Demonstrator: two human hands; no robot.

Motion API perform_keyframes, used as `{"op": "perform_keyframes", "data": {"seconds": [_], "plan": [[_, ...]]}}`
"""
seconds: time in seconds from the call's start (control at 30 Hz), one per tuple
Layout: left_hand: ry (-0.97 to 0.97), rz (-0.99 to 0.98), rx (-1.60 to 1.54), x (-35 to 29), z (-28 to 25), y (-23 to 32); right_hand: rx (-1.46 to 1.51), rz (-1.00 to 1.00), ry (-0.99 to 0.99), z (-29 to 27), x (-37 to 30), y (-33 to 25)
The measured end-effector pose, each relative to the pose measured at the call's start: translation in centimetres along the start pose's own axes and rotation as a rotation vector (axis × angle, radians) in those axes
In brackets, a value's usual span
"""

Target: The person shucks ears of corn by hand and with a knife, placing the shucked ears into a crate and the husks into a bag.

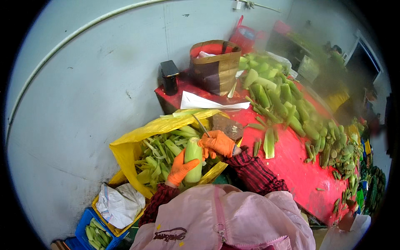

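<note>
The left hand (pixel 180 168), gloved in orange, grasps a thick pale-green stalk (pixel 193 153) in front of the pink garment (pixel 187 212); at the stalk's two o'clock, the right hand (pixel 218 143), also gloved, is curled around a thin grey tool (pixel 200 124) pointing toward eleven. From the stalk, a yellow sack (pixel 154 127) of green peelings (pixel 156 164) opens at ten, the red surface (pixel 283 175) spreads at three, and a heap of green stalks (pixel 287 110) lies at two.
</note>
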State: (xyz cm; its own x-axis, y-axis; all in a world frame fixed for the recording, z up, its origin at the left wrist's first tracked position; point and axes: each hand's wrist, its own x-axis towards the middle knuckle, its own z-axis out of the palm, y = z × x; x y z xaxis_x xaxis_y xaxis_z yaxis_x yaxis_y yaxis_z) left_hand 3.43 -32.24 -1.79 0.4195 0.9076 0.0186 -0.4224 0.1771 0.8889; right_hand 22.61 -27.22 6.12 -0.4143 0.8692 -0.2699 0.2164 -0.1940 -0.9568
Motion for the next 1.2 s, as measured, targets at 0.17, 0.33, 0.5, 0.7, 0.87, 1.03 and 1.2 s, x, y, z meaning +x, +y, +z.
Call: {"op": "perform_keyframes", "data": {"seconds": [0.17,0.33,0.5,0.7,0.87,1.03,1.2], "plan": [[-0.077,0.015,-0.031,0.2,0.2,0.0,0.044,-0.04,-0.009,-0.2,-0.5,0.2],[-0.039,-0.018,-0.061,0.1,0.7,0.5,0.195,-0.063,0.063,-0.8,-0.2,1.8],[-0.105,0.011,-0.038,0.6,-0.4,-0.7,0.132,0.0,0.007,-0.4,-0.3,0.6],[-0.074,-0.004,-0.058,-0.2,0.4,0.2,0.168,-0.062,-0.029,0.1,-1.1,0.3],[-0.079,0.004,-0.016,0.0,0.4,0.0,0.084,-0.026,-0.01,-0.2,-1.1,0.9],[0.054,0.029,0.073,-1.0,-0.7,-1.4,0.047,-0.026,-0.063,0.0,-0.7,0.8],[0.049,0.077,0.01,-0.2,-1.3,-3.0,0.19,-0.096,0.024,0.6,-0.4,1.9]]}}
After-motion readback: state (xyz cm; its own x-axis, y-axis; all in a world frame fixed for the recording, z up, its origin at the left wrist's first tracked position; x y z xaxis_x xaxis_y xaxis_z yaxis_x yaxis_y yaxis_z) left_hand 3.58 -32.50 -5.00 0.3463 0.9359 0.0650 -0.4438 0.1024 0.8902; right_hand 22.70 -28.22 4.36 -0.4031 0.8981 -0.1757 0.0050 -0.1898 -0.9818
